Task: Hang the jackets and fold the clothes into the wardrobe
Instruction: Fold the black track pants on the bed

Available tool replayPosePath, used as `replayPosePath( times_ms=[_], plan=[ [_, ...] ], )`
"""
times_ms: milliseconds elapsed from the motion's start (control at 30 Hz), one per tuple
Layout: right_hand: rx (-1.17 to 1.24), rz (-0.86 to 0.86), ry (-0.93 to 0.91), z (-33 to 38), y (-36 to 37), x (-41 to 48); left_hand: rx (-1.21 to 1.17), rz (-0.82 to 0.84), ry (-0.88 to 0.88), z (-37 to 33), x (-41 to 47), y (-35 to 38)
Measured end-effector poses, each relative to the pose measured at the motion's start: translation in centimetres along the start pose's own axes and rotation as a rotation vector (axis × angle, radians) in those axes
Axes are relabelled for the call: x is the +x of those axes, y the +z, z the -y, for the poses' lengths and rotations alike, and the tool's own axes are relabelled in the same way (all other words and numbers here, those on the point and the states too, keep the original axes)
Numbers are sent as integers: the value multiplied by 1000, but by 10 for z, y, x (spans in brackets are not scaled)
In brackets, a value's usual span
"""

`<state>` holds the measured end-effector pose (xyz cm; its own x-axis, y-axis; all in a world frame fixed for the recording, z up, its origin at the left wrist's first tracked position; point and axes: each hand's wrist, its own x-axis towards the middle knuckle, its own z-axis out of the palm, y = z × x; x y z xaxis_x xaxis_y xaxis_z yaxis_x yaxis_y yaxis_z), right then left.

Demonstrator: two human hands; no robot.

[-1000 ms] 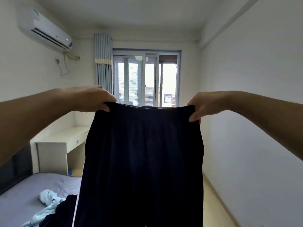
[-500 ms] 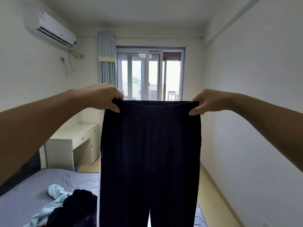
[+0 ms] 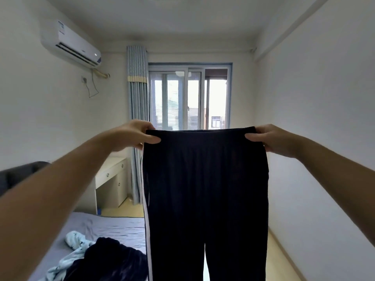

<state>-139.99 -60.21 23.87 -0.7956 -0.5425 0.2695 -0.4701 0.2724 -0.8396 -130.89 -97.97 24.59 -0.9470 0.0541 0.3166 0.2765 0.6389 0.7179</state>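
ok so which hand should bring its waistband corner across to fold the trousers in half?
Probably the right hand. Both pinch the trousers by the waistband, level, but the left hand is on the bed side, so it can anchor for laying down.

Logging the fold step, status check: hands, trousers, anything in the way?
Left hand and right hand each pinch a waistband corner. Dark trousers hang spread, legs down. Crumpled clothes lie on the bed, lower left.

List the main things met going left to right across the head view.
From the left: white wall-mounted air conditioner → left hand → dark navy trousers with a white side stripe → right hand.
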Motion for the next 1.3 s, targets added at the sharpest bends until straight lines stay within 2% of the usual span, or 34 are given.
replayPosePath(
  times_ms=[100,200,367,533,800,933,1067,1167,1300],
  plan=[
    [153,-245,103,-25,27,2,-348,-156,-153,21,-2,35],
    [312,-461,167,-53,67,-7,-572,-330,-267,36,-8,83],
    [494,-551,188,-85,134,-45,-751,-481,-273,46,-36,158],
    [440,-502,159,-94,176,-72,-752,-446,-236,39,-72,213],
    [175,-347,-30,-100,205,-96,-578,-342,-129,26,-115,234],
    [85,-255,-85,-97,208,-105,-719,-239,-130,24,-128,224],
    [-29,-270,-90,-98,207,-110,-690,-100,-117,24,-137,215],
    [-38,-296,-86,-99,204,-111,-573,-89,-103,29,-138,214],
    [6,-269,-95,-100,202,-114,-544,-111,-84,34,-140,217]
  ],
)
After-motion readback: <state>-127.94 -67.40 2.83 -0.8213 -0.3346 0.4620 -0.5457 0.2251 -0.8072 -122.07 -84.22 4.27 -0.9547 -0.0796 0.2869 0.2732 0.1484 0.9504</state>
